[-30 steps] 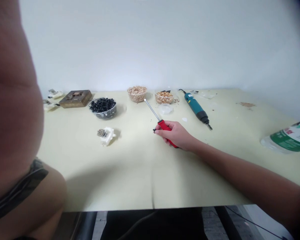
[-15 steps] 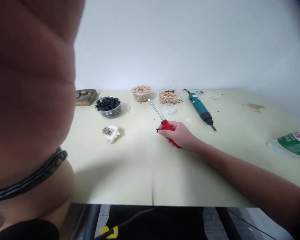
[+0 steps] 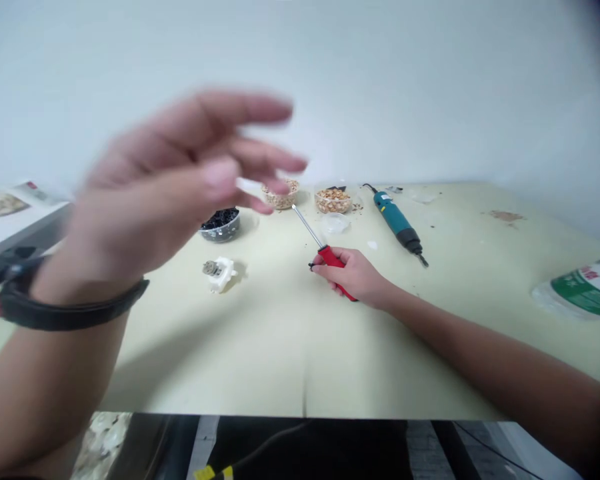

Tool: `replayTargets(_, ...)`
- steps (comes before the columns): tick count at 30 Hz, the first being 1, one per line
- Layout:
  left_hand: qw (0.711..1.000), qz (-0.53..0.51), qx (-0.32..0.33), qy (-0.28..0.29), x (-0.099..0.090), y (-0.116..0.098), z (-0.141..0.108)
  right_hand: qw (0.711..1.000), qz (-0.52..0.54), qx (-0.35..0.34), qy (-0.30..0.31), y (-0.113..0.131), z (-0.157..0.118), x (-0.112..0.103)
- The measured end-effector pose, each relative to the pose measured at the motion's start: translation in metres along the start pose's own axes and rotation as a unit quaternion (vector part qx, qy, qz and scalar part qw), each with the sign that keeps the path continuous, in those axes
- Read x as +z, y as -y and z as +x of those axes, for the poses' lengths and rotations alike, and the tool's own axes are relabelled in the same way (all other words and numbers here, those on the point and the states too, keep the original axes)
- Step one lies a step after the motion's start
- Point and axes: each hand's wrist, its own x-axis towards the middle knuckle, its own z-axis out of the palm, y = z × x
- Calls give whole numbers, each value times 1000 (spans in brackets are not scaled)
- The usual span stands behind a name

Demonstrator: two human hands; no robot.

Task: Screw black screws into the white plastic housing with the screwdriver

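Right hand [image 3: 353, 273] closed in a firm wrap around the red handle of a screwdriver [image 3: 330, 256], which sits low over the cream bench top [image 3: 280, 360]. The slim steel shaft angles away up the bench, its tip near a bowl of tan granules [image 3: 333, 200]. The tool looks light and stiff; the handle is the sensible place to hold, as the bare shaft looks smooth and likely to slip. Left hand [image 3: 170, 180] is raised well above the bench and blurred, fingers loosely parted, a black wristband [image 3: 65, 310] at the wrist. A small white sliver [image 3: 247, 183] shows near the fingertips; whether it is pinched, I cannot tell. A white plastic fitting [image 3: 220, 275] with a metal centre lies on the bench, left of the screwdriver and apart from both hands. It looks light and possibly brittle, best taken by its body. Behind it sits a bowl of black parts [image 3: 221, 225]. A teal electric screwdriver [image 3: 396, 222] lies to the right.
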Motion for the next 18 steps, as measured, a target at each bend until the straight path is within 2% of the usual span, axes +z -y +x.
replayTargets(2, 999, -16, 19, 25, 19, 22, -7, 1000, 9, -2, 6, -3, 1, 0)
replayTargets(3, 999, 29, 26, 24, 28, 38, -13, 1000, 10, -5, 6, -4, 2, 0)
replayTargets(5, 982, 188, 35, 3, 42, 73, -28, 1000, 12, -7, 8, -5, 3, 0)
replayTargets(7, 974, 223, 29, -21, 50, 103, -42, 1000, 13, -4, 7, -6, 3, 0)
replayTargets(9, 975, 208, 12, -71, 51, 121, -51, 1000, 13, -2, 6, -7, 4, 0)
replayTargets(13, 972, 169, 11, -163, 49, 123, -56, 1000, 14, 0, 2, -7, 4, 0)
replayTargets(15, 973, 157, 22, -167, 51, 119, -56, 1000, 16, 4, 3, -6, 4, 0)
replayTargets(18, 977, 150, 37, -144, 59, 118, -57, 1000, 16, 9, 6, -3, 3, 0)
